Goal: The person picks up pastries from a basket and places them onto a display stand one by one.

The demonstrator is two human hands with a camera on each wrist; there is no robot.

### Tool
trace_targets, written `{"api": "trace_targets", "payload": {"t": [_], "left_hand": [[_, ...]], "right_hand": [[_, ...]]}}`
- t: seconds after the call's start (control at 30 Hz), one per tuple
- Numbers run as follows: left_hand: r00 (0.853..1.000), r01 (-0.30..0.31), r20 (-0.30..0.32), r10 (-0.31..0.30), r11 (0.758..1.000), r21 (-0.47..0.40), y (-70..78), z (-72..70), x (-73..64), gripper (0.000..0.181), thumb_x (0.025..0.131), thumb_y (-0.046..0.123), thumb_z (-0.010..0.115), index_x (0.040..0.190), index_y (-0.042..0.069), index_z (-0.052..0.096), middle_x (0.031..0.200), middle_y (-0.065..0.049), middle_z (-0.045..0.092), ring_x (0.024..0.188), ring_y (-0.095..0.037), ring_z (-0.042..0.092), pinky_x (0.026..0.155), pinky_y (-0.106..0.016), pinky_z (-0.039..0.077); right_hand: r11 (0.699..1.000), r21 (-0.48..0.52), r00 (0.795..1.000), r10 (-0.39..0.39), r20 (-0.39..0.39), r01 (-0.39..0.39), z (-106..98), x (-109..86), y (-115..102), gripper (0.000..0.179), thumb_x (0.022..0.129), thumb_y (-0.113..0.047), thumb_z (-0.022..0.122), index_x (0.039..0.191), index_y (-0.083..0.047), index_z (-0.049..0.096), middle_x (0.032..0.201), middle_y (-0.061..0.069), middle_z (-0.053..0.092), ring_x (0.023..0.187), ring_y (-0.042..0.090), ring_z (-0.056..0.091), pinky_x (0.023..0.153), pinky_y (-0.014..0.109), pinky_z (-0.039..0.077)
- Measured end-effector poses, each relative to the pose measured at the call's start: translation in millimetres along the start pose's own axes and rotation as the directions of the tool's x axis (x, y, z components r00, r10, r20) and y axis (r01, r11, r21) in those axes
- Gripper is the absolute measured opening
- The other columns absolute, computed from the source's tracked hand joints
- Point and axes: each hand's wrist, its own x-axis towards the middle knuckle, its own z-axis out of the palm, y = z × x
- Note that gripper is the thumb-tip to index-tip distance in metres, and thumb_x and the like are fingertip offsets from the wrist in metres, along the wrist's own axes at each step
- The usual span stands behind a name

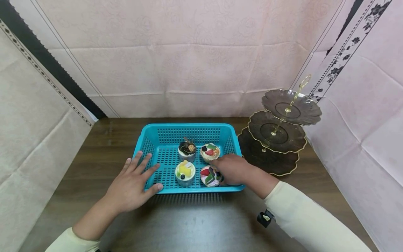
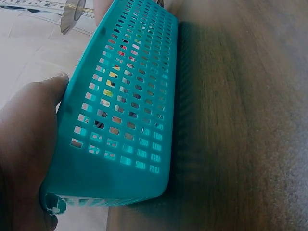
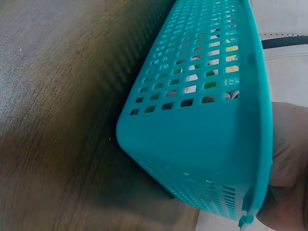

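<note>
A turquoise plastic basket (image 1: 192,190) stands on the table and holds several cupcakes. At the back are a chocolate-topped cupcake (image 1: 187,149) and a cupcake with red and green topping (image 1: 210,152). In front are a cupcake with yellow fruit pieces (image 1: 185,173) and a berry-topped cupcake (image 1: 210,175). My right hand (image 1: 232,170) reaches over the basket's right side and grips the berry-topped cupcake, its index finger behind it; the other fingers are mostly hidden. With fingers spread, my left hand (image 1: 132,185) rests on the basket's left rim, its thumb near the front corner.
A three-tier dark cake stand (image 1: 277,136) with gold scalloped edges and a gold handle stands right of the basket, close to my right forearm. Brown wood tabletop (image 1: 189,224) lies in front. Pale patterned cloth (image 1: 195,70) hangs behind and at both sides.
</note>
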Motion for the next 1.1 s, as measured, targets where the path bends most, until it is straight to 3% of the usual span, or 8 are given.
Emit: {"api": "trace_targets", "payload": {"t": [0.57,0.9,1.1], "left_hand": [[1.0,-0.002,-0.024,0.002,1.0,-0.01,-0.5,1.5,-1.2,0.081,0.099,0.074,0.036,0.159,0.019,0.042,0.167,-0.016,0.023,0.155,-0.041,0.002,0.12,-0.064,0.009],[1.0,0.005,-0.024,-0.005,1.0,-0.011,0.5,0.6,-1.8,0.082,0.099,0.075,0.035,0.159,0.02,0.042,0.167,-0.017,0.023,0.155,-0.041,0.002,0.12,-0.065,0.009],[1.0,0.004,-0.02,-0.005,1.0,-0.008,0.7,0.2,-1.4,0.082,0.099,0.075,0.034,0.159,0.02,0.042,0.168,-0.016,0.022,0.155,-0.041,0.002,0.12,-0.064,0.009]], "right_hand": [[0.995,-0.098,0.999,-0.001,0.032,0.004,3.1,9.2,-6.5,0.073,0.08,-0.036,0.09,0.143,-0.015,0.057,0.118,0.006,0.071,0.108,0.025,0.067,0.099,0.05,0.051],[0.999,-0.052,1.0,-0.005,0.008,0.005,4.5,10.3,-4.3,0.064,0.084,-0.044,0.085,0.137,-0.018,0.062,0.107,0.0,0.072,0.094,0.021,0.067,0.087,0.044,0.055],[1.0,0.014,1.0,-0.001,-0.009,0.001,5.4,9.3,-1.5,0.066,0.083,-0.053,0.083,0.136,-0.019,0.064,0.111,-0.001,0.072,0.095,0.019,0.067,0.085,0.043,0.055]]}}
